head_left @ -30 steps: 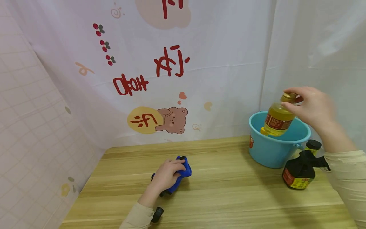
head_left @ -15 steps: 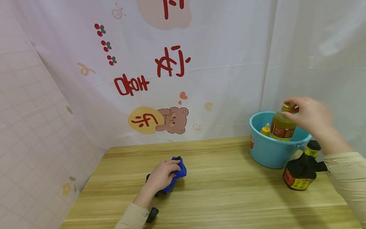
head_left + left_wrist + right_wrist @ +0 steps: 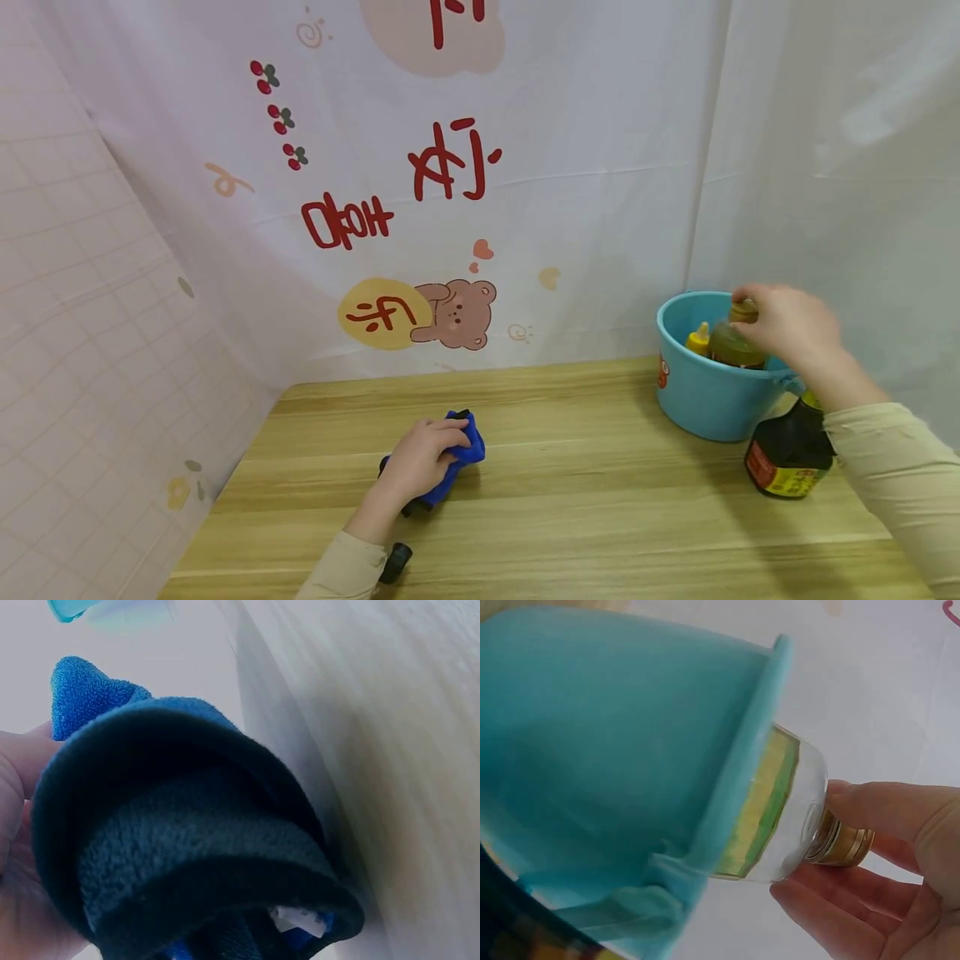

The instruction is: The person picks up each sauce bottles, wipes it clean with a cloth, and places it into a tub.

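My left hand [image 3: 420, 458] grips a folded blue cloth [image 3: 471, 448] low over the table. In the left wrist view the cloth [image 3: 195, 832] shows terry texture, wide dark edging and a small white tag. At the right, my right hand [image 3: 797, 325] holds a clear bottle of yellow oil [image 3: 733, 343] by its gold-capped neck. The oil bottle's lower part is inside the light blue bucket [image 3: 712, 408], hidden by the wall. Thumb and fingers surround the bottle's gold cap [image 3: 845, 844] in the right wrist view.
A yellow nozzle-topped bottle [image 3: 697, 340] stands in the bucket, left of the oil. In front of the bucket is a dark sauce bottle [image 3: 787, 458], its upper part behind the right sleeve [image 3: 892, 458]. A printed white curtain [image 3: 600, 208] hangs behind the wooden table [image 3: 585, 492].
My right hand has lowered the oil bottle from above the rim down into the bucket, and the bottle has straightened. The left hand keeps hold of the cloth, shifted slightly left in view.
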`<action>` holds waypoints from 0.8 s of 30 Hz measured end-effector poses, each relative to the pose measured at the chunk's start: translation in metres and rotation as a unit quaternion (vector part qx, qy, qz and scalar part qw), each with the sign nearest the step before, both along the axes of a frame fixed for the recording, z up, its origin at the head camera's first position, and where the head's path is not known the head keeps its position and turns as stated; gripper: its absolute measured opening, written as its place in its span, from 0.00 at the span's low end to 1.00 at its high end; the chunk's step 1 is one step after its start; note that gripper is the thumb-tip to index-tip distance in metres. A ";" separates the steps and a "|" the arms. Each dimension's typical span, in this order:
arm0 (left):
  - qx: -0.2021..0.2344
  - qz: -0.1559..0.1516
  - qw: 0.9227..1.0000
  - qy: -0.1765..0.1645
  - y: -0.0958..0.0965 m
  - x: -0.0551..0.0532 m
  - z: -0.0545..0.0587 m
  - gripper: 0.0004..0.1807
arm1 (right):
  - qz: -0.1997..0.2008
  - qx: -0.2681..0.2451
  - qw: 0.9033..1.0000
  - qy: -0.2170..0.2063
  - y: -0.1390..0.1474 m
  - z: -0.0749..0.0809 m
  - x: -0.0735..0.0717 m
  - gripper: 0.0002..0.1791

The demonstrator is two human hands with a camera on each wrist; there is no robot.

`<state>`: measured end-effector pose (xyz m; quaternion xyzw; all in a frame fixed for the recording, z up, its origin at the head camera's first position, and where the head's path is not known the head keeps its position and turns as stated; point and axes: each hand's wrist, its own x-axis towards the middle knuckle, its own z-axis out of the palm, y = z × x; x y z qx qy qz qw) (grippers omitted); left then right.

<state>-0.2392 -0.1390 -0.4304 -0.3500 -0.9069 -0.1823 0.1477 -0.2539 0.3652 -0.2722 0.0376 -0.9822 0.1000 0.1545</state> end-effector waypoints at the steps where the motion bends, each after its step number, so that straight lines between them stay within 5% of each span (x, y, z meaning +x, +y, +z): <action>1: 0.000 0.000 1.000 0.000 0.000 0.000 0.000 0.14 | -0.002 -0.001 1.000 -0.004 0.000 -0.001 0.000 0.24; 24: -0.011 0.002 1.000 0.001 0.000 0.002 0.003 0.14 | 0.014 0.022 0.994 -0.107 0.004 -0.032 -0.011 0.19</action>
